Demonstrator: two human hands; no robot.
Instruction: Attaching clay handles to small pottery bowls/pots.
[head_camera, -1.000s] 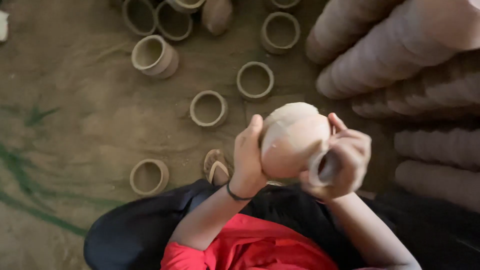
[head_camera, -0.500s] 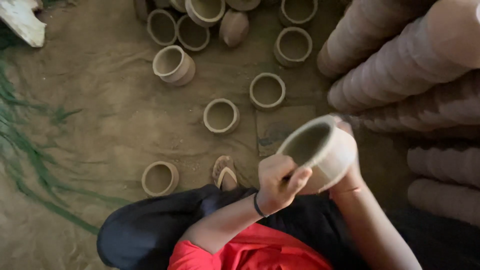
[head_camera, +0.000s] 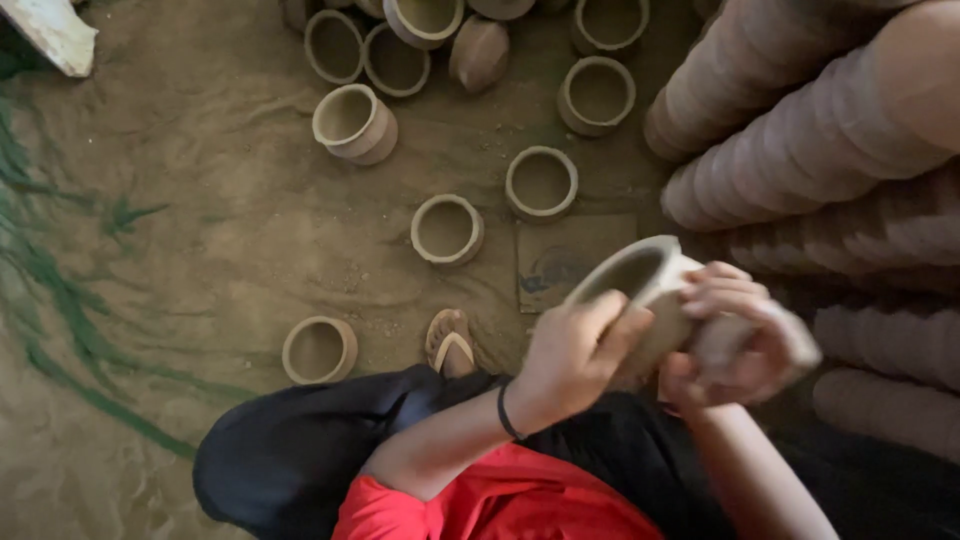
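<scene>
I hold a small unfired clay pot (head_camera: 640, 285) over my lap, tilted so its open mouth faces up and to the left. My left hand (head_camera: 572, 352) grips the pot's near side, a black band on its wrist. My right hand (head_camera: 738, 335) wraps the pot's base from the right; it is blurred with motion. Below are my black trousers and red top.
Several similar clay pots (head_camera: 447, 229) stand open-mouthed on the sandy ground ahead, one (head_camera: 355, 124) lying tilted. Long stacks of nested pots (head_camera: 830, 150) fill the right side. A flat square tile (head_camera: 570, 260) lies under the held pot. My sandalled foot (head_camera: 450, 343) shows near a lone pot (head_camera: 319, 349).
The pot was bottom-up a second ago; it has been turned over and now tilts mouth-up to the left. My right hand has shifted around its base.
</scene>
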